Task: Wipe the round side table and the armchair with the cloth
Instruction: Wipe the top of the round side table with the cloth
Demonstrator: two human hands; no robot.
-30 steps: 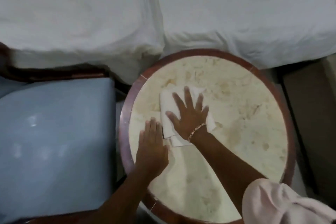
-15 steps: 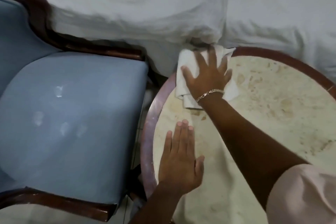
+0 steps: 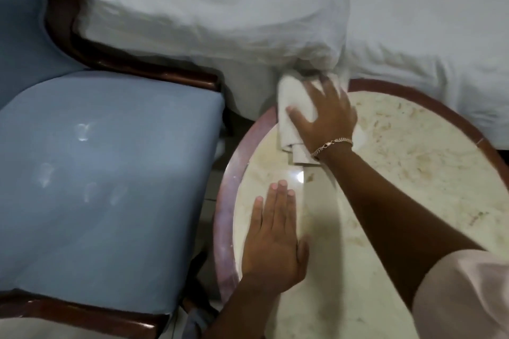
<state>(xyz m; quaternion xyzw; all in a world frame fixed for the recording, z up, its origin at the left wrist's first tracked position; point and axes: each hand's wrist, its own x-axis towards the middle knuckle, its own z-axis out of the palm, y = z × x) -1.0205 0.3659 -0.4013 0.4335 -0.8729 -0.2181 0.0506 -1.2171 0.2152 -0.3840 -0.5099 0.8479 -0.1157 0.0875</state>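
My right hand (image 3: 323,115) lies flat with fingers spread on the white cloth (image 3: 293,115), pressing it down at the far left edge of the round side table (image 3: 413,162), upper centre of the frame. The hand is not clenched around the cloth; palm and fingers cover most of it. The cloth is folded, with one rolled end sticking out below my wrist; its upper part overlaps the table's reddish rim and touches the white bedding (image 3: 220,14) behind. A gold bracelet (image 3: 332,144) sits on my right wrist.

My left hand (image 3: 274,239) rests open, palm down and holding nothing, on the marble top near the rim, lower centre of the frame.

The armchair (image 3: 104,173) fills the left of the frame, just beside the table: blue seat, dark wood frame, pale marks on the cushion.
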